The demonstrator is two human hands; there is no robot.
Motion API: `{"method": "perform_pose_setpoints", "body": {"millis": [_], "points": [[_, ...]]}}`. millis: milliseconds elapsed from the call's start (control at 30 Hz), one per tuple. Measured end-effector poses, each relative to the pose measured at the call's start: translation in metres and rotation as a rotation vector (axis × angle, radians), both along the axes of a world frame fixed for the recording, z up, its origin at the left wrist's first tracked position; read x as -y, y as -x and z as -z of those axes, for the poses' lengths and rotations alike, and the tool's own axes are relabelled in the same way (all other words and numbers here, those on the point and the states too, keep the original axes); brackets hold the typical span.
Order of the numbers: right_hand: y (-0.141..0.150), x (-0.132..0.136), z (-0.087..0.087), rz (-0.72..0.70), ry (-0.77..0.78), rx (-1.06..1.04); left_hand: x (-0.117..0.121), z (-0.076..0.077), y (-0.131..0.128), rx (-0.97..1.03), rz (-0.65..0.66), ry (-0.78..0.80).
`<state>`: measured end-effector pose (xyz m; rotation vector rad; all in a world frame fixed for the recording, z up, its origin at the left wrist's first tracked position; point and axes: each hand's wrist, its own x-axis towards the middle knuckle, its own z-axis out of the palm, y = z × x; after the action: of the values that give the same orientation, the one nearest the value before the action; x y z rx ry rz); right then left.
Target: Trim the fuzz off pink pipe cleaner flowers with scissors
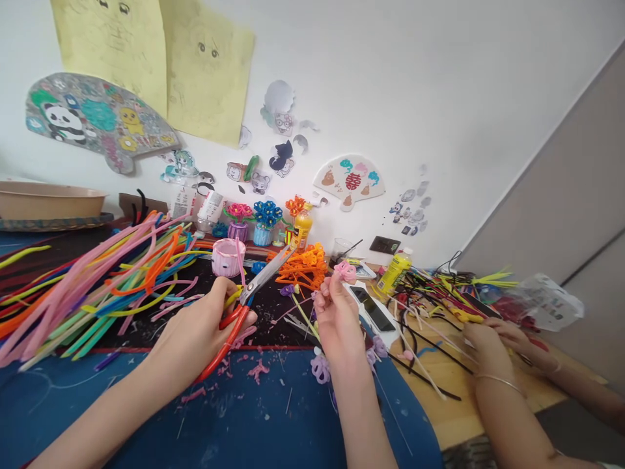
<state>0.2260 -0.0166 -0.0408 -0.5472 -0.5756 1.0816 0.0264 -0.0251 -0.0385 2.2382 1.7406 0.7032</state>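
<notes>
My left hand (198, 326) is closed around red-handled scissors (266, 272), whose blades point up and to the right. A pink pipe cleaner (239, 257) stands upright just above its fingers. My right hand (339, 319) is closed in a pinch on a small pink pipe-cleaner flower (346, 271), which shows above the thumb. Behind the scissors sits a pink pipe-cleaner pot (228, 259). Near my right wrist lie lilac flowers (321, 368). Pink fuzzy scraps (258, 371) are strewn on the blue mat (234, 417) between my forearms.
On the left spreads a heap of colourful pipe cleaners (102, 280). Potted flowers (267, 215), an orange bottle (303, 227) and orange pipe-cleaner pieces (305, 266) stand toward the wall. At right are a phone (374, 309), a yellow bottle (394, 270) and another person's hands (488, 345).
</notes>
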Motion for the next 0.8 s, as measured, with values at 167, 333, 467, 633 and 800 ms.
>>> {"method": "perform_pose_setpoints", "body": {"millis": [167, 333, 467, 633, 800], "points": [[0.001, 0.002, -0.001, 0.055, -0.009, 0.007, 0.001, 0.004, -0.002, 0.059, 0.048, 0.032], [0.002, 0.004, -0.003, 0.068, -0.059, -0.002, 0.005, 0.010, -0.008, 0.109, 0.209, 0.075], [0.002, 0.004, -0.003, 0.054, -0.090, -0.016, 0.004, 0.014, -0.010, 0.045, 0.240, 0.072], [0.001, 0.002, -0.002, 0.057, -0.093, 0.018, 0.001, 0.018, -0.011, -0.048, 0.257, 0.074], [0.000, 0.002, -0.002, 0.025, -0.093, -0.028, 0.000, 0.022, -0.012, -0.063, 0.280, 0.056]]}}
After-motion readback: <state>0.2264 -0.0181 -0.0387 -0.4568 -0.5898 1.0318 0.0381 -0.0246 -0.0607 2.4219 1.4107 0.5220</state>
